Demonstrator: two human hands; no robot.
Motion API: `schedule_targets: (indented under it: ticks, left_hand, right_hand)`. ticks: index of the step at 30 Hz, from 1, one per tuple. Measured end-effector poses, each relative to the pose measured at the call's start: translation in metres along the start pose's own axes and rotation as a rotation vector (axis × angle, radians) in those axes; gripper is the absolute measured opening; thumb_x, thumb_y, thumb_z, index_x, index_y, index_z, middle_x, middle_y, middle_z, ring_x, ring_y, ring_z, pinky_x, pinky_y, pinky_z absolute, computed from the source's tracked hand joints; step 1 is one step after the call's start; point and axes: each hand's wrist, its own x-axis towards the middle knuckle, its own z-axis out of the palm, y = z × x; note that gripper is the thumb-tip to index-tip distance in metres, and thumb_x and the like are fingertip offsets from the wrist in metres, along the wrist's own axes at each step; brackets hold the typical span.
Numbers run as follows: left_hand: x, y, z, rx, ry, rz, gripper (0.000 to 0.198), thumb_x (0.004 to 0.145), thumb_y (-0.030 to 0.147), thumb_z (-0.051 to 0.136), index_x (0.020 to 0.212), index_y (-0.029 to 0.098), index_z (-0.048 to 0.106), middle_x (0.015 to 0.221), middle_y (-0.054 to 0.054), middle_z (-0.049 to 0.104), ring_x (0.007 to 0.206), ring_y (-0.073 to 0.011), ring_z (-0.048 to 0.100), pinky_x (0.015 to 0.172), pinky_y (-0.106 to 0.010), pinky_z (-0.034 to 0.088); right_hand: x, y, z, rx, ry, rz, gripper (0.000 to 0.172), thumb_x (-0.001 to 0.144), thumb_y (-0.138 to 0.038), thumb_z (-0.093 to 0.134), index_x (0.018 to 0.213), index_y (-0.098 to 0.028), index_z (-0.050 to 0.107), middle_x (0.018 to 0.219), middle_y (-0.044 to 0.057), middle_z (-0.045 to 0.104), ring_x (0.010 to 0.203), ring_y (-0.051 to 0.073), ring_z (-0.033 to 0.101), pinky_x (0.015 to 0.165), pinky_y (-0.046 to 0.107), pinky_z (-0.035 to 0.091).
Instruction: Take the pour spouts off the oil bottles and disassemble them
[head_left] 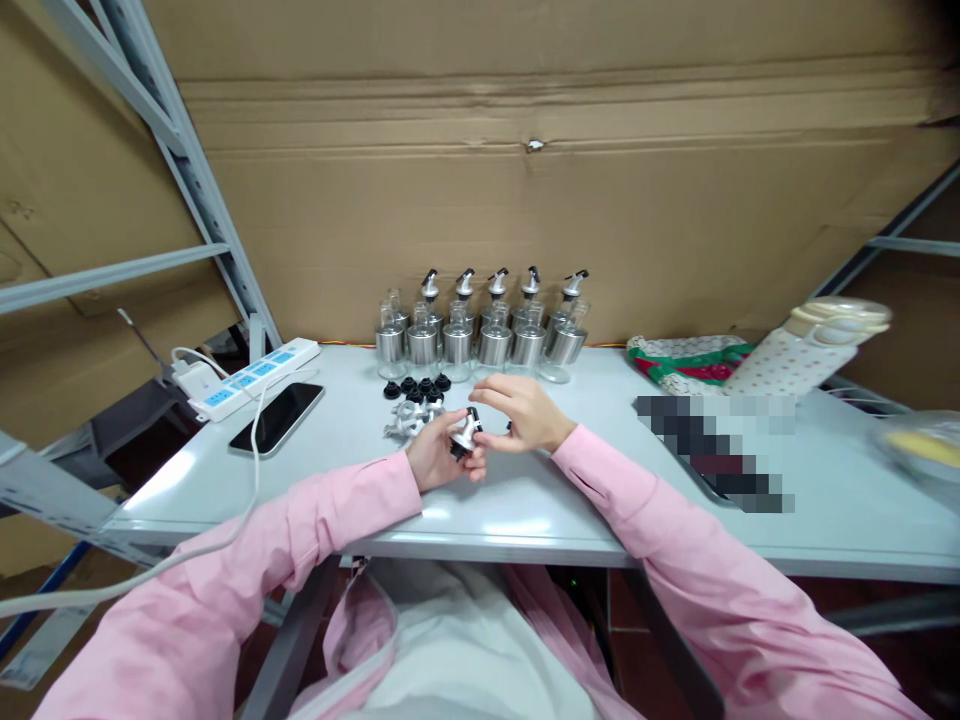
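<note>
Above the table's front half, my left hand [444, 452] is closed around a silver pourer spout [466, 432] with a black lever and black base. My right hand [523, 408] arches beside it, thumb and fingertips apart, the thumb tip at the spout; I cannot tell whether it presses on it. A small black piece [510, 427] shows under the right hand, mostly hidden. Just beyond my left hand lie loose silver spout parts [409, 418] and several black stoppers [425, 386]. Behind them stand steel-clad glass bottles [495, 347] in rows, the back ones topped with pourer spouts [498, 283].
A power strip [259, 377] with a white cable and a phone [279, 418] lie at left. At right are a blurred-out dark object [709, 455], a dotted jug [799, 350], a coloured cloth [686, 362] and a bowl [926, 445]. Cardboard [562, 200] rises behind the table.
</note>
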Motion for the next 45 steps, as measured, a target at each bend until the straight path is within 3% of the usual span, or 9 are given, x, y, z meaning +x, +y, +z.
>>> schedule_targets:
  ticks: [3,6,10,14,21,27,34,41,45]
  left_hand:
    - [-0.002,0.001,-0.002,0.118,-0.100,-0.048,0.047,0.064,0.059,0.060,0.053,0.015,0.048,0.044,0.005,0.039,0.043,-0.0095,0.042,0.059,-0.029,0.038]
    - [-0.004,0.001,-0.003,0.240,-0.136,-0.024,0.037,0.059,0.044,0.068,0.050,0.016,0.045,0.039,0.008,0.034,0.037,-0.0067,0.038,0.062,-0.028,0.039]
    - [-0.006,0.003,-0.005,0.279,-0.156,-0.034,0.020,0.061,0.030,0.058,0.053,0.015,0.049,0.030,0.011,0.028,0.026,-0.0052,0.029,0.063,-0.029,0.041]
    - [-0.005,0.004,-0.005,0.197,-0.192,-0.092,0.028,0.066,0.038,0.045,0.053,0.014,0.051,0.028,0.007,0.030,0.025,-0.0083,0.033,0.063,-0.032,0.042]
    - [-0.006,0.003,-0.005,0.212,-0.162,-0.117,0.052,0.074,0.059,0.045,0.044,0.017,0.040,0.028,0.010,0.021,0.026,-0.0042,0.023,0.060,-0.027,0.041]
    - [-0.004,0.006,-0.004,0.236,-0.039,-0.186,0.074,0.066,0.084,0.011,0.040,0.019,0.035,0.027,0.007,0.023,0.026,-0.0049,0.025,0.060,-0.028,0.043]
    - [0.000,0.000,0.000,0.274,0.000,-0.115,0.060,0.071,0.074,0.039,0.053,0.017,0.038,0.040,0.008,0.035,0.033,-0.0048,0.036,0.061,-0.026,0.043]
    - [0.000,-0.002,-0.007,0.355,-0.088,-0.176,0.063,0.069,0.079,0.025,0.050,0.019,0.031,0.032,0.010,0.026,0.030,-0.0047,0.031,0.065,-0.027,0.042]
    - [0.001,0.001,-0.004,0.363,-0.151,-0.166,0.058,0.072,0.073,0.039,0.051,0.019,0.031,0.034,0.010,0.027,0.032,-0.0051,0.033,0.064,-0.027,0.042]
  right_hand:
    - [0.000,-0.002,0.000,-0.018,0.015,-0.031,0.041,0.079,-0.048,0.047,0.099,-0.014,0.055,0.086,0.010,0.063,0.075,0.018,0.056,0.062,0.028,0.042]
    - [0.001,-0.006,0.001,-0.046,0.057,-0.067,0.040,0.080,-0.048,0.046,0.098,-0.014,0.056,0.083,0.009,0.064,0.071,0.018,0.057,0.059,0.028,0.041]
    - [0.000,-0.008,0.001,-0.067,0.115,-0.106,0.039,0.081,-0.049,0.044,0.093,-0.014,0.058,0.076,0.008,0.064,0.063,0.015,0.055,0.055,0.028,0.039]
    - [-0.001,-0.007,0.002,-0.047,0.112,-0.075,0.045,0.080,-0.054,0.045,0.094,-0.014,0.059,0.076,0.008,0.064,0.064,0.015,0.056,0.056,0.028,0.040]
    - [0.001,-0.011,0.006,-0.013,0.121,-0.081,0.044,0.082,-0.052,0.045,0.096,-0.013,0.057,0.074,0.007,0.063,0.063,0.015,0.056,0.057,0.027,0.040]
    - [0.004,-0.015,0.009,-0.082,0.095,-0.120,0.034,0.087,-0.044,0.040,0.084,-0.015,0.056,0.062,0.003,0.056,0.057,0.013,0.050,0.054,0.026,0.036]
    - [0.004,-0.011,0.004,-0.142,0.189,-0.104,0.032,0.086,-0.044,0.044,0.084,-0.015,0.058,0.061,0.003,0.056,0.057,0.013,0.049,0.054,0.026,0.036]
    - [0.000,-0.007,0.007,-0.161,0.163,-0.096,0.047,0.083,-0.059,0.040,0.079,-0.016,0.058,0.063,0.004,0.056,0.057,0.013,0.048,0.054,0.027,0.034]
    - [-0.002,-0.006,0.010,-0.183,0.140,-0.104,0.054,0.087,-0.058,0.026,0.075,-0.015,0.056,0.060,0.003,0.051,0.057,0.014,0.044,0.055,0.027,0.033]
